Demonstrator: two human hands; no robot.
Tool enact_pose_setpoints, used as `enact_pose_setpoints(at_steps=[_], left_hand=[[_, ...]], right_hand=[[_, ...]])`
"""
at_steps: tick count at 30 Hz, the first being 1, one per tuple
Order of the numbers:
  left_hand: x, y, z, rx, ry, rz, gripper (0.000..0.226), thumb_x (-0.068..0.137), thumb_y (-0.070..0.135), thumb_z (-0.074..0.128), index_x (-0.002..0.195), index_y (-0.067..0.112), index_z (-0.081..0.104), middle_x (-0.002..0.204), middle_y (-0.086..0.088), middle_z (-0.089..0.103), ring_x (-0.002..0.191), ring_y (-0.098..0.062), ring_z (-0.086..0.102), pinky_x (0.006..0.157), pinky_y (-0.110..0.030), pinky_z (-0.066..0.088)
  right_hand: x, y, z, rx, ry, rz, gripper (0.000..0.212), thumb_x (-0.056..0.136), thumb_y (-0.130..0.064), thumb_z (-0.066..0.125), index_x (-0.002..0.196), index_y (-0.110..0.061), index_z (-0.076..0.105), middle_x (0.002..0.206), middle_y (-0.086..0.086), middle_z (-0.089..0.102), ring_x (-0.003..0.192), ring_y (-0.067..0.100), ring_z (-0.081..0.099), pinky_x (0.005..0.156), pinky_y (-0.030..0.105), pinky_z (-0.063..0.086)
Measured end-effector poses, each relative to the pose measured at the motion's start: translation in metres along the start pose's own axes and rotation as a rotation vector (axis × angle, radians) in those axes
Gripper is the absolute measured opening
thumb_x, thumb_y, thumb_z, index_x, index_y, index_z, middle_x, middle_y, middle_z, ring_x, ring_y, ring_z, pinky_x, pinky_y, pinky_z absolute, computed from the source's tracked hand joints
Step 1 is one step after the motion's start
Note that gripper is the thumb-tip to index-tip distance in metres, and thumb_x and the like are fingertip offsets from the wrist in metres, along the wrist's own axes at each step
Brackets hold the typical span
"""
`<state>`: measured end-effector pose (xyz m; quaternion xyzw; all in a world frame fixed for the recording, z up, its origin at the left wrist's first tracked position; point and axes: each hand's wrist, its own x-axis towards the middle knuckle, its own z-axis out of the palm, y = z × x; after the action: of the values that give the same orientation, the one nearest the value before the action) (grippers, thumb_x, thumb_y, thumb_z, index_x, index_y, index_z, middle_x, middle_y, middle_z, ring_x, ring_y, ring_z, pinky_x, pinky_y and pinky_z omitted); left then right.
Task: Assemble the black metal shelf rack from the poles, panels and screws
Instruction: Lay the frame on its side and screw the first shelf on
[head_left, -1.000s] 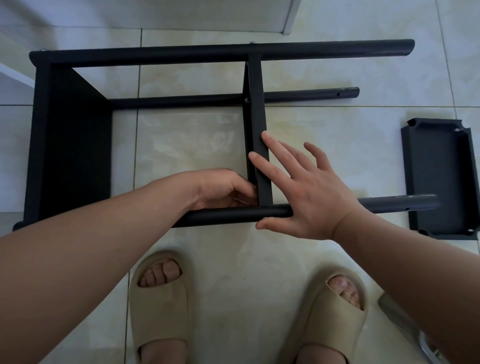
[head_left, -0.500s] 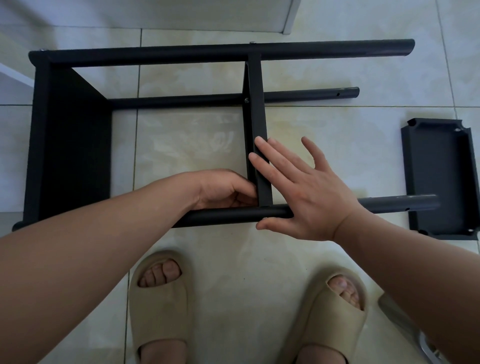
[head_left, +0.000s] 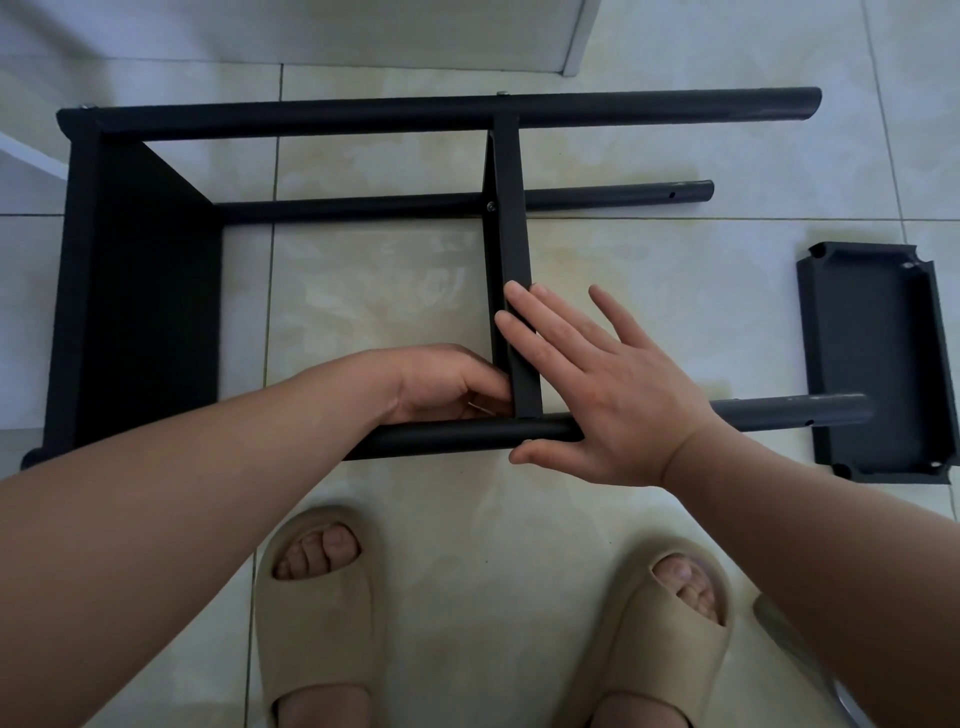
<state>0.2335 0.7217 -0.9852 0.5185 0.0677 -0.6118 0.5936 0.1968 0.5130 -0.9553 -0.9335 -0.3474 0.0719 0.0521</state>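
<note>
The black rack (head_left: 135, 291) lies on its side on the tiled floor, with one panel fixed at the left end. A middle panel (head_left: 511, 234) stands edge-on between the poles. My right hand (head_left: 592, 384) lies flat and spread against that panel's right face and the near pole (head_left: 789, 413). My left hand (head_left: 449, 384) is curled at the joint of the middle panel and the near pole; a thin silvery piece shows under its fingers, and what it is cannot be made out. A loose third panel (head_left: 878, 358) lies tray-side up at the right.
The far pole (head_left: 623, 111) and a lower pole (head_left: 618, 195) stick out to the right with bare ends. My two feet in beige slippers (head_left: 322, 613) stand just in front of the rack. A white cabinet edge (head_left: 576, 36) is behind it.
My right fingers have slid slightly down and left along the middle panel. The left hand stays at the joint, and the rack has not moved.
</note>
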Motion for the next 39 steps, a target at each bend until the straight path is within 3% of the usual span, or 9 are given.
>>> enact_pose_setpoints(at_steps=[4, 8, 11, 14, 20, 24, 28, 31, 39], left_hand=[[0.0008, -0.0012, 0.0005, 0.033, 0.037, 0.044, 0.024, 0.092, -0.001, 0.054, 0.079, 0.009, 0.073, 0.077, -0.006, 0.072, 0.07, -0.014, 0.07, 0.063, -0.022, 0.054], [0.0006, -0.0021, -0.0023, -0.015, -0.015, 0.037, 0.04, 0.09, -0.005, 0.05, 0.069, 0.014, 0.078, 0.074, -0.005, 0.072, 0.067, -0.014, 0.07, 0.062, -0.023, 0.054], [0.0009, -0.0021, -0.0021, -0.072, -0.035, 0.024, 0.027, 0.08, 0.0, 0.056, 0.068, 0.013, 0.076, 0.073, -0.007, 0.071, 0.068, -0.016, 0.07, 0.063, -0.024, 0.055], [0.0016, -0.0016, 0.0001, -0.055, -0.028, 0.03, 0.019, 0.076, 0.006, 0.059, 0.07, 0.012, 0.075, 0.075, -0.006, 0.07, 0.07, -0.016, 0.069, 0.065, -0.025, 0.055], [0.0028, -0.0024, 0.0003, 0.016, 0.027, 0.064, 0.025, 0.092, -0.004, 0.052, 0.078, 0.008, 0.069, 0.073, -0.006, 0.071, 0.065, -0.015, 0.069, 0.06, -0.022, 0.053], [0.0027, -0.0025, 0.0005, -0.027, -0.003, 0.075, 0.023, 0.083, -0.002, 0.054, 0.072, 0.01, 0.069, 0.069, -0.005, 0.065, 0.063, -0.015, 0.064, 0.062, -0.024, 0.052], [0.0053, -0.0025, -0.0002, -0.04, 0.0, 0.068, 0.012, 0.082, -0.001, 0.054, 0.086, 0.003, 0.065, 0.076, -0.008, 0.064, 0.069, -0.017, 0.064, 0.067, -0.026, 0.053], [0.0033, -0.0009, 0.0019, -0.038, -0.013, 0.043, 0.012, 0.072, 0.005, 0.056, 0.073, 0.009, 0.067, 0.07, -0.005, 0.065, 0.064, -0.014, 0.063, 0.062, -0.023, 0.052], [0.0047, -0.0006, 0.0016, -0.087, -0.016, 0.076, 0.015, 0.087, -0.007, 0.046, 0.091, 0.004, 0.056, 0.076, -0.009, 0.058, 0.068, -0.017, 0.061, 0.067, -0.026, 0.051]], right_hand=[[-0.0001, 0.0, 0.0006, -0.004, -0.001, 0.001, 0.103, 0.089, -0.083, 0.032, 0.162, -0.013, 0.017, 0.171, 0.004, 0.006, 0.157, 0.02, 0.008, 0.124, 0.056, 0.014], [0.0, -0.0002, -0.0001, -0.009, 0.004, 0.006, 0.103, 0.089, -0.082, 0.034, 0.162, -0.012, 0.019, 0.171, 0.004, 0.007, 0.157, 0.02, 0.009, 0.124, 0.057, 0.015], [0.0, -0.0003, -0.001, -0.01, 0.006, 0.008, 0.102, 0.088, -0.081, 0.036, 0.162, -0.012, 0.019, 0.171, 0.005, 0.008, 0.157, 0.02, 0.009, 0.123, 0.058, 0.017], [0.0002, -0.0008, -0.0018, -0.011, 0.0, 0.011, 0.103, 0.088, -0.082, 0.035, 0.162, -0.012, 0.019, 0.171, 0.005, 0.007, 0.157, 0.02, 0.009, 0.123, 0.058, 0.018], [0.0001, -0.0007, -0.0019, 0.002, 0.012, 0.012, 0.102, 0.088, -0.081, 0.036, 0.161, -0.011, 0.022, 0.17, 0.005, 0.01, 0.157, 0.021, 0.012, 0.122, 0.058, 0.019], [0.0, -0.001, -0.0014, 0.002, 0.009, 0.011, 0.103, 0.088, -0.082, 0.036, 0.161, -0.012, 0.021, 0.17, 0.004, 0.009, 0.157, 0.021, 0.012, 0.123, 0.058, 0.018], [0.0001, -0.0011, -0.0008, 0.002, 0.008, 0.015, 0.103, 0.087, -0.082, 0.037, 0.162, -0.012, 0.021, 0.17, 0.004, 0.009, 0.157, 0.02, 0.011, 0.123, 0.058, 0.018], [0.0003, -0.001, -0.0008, 0.0, 0.01, 0.014, 0.103, 0.088, -0.082, 0.036, 0.162, -0.012, 0.021, 0.17, 0.004, 0.009, 0.157, 0.021, 0.011, 0.122, 0.058, 0.019], [0.0004, -0.001, -0.0001, 0.002, 0.011, 0.01, 0.103, 0.088, -0.082, 0.036, 0.161, -0.011, 0.021, 0.17, 0.005, 0.009, 0.157, 0.021, 0.011, 0.122, 0.058, 0.019]])
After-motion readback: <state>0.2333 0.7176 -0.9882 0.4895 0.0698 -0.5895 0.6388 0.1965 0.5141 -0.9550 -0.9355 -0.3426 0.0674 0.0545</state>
